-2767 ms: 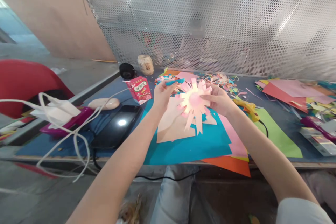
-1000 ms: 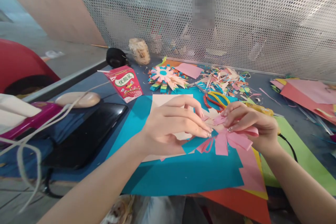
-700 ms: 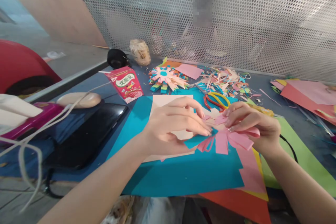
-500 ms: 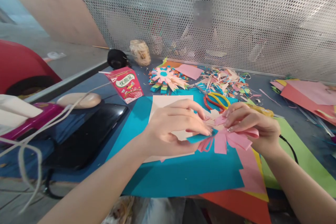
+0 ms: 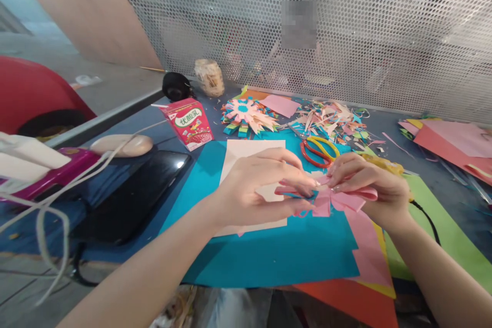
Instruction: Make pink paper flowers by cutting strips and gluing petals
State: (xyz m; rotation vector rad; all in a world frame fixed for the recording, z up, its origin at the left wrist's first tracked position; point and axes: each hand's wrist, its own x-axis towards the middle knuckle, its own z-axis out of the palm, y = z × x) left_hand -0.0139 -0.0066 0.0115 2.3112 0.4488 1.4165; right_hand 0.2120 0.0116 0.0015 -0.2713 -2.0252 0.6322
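Between my hands is a pink paper flower (image 5: pixel 322 206) made of looped strips, held above a blue paper sheet (image 5: pixel 269 259). My left hand (image 5: pixel 265 184) pinches its left side, with a small blue paper piece (image 5: pixel 313 195) partly hidden under the fingers. On the flower's right side, my right hand (image 5: pixel 363 187) grips the pink strips between thumb and fingers. A cream paper sheet (image 5: pixel 242 159) lies beneath my left hand. Scissors with red and yellow handles (image 5: pixel 319 151) rest just beyond the flower.
Behind lie a multicoloured paper flower (image 5: pixel 246 115) and a heap of paper scraps (image 5: pixel 334 120). To the left are a pink drink carton (image 5: pixel 188 123), a black phone (image 5: pixel 134 197), a mouse (image 5: pixel 123 145) and white cables (image 5: pixel 65 225). A perforated metal panel (image 5: pixel 246 20) closes off the back.
The left fingers have shifted slightly over the flower, and less of the blue piece shows. Its pink strips have tilted a little. The view has moved slightly.
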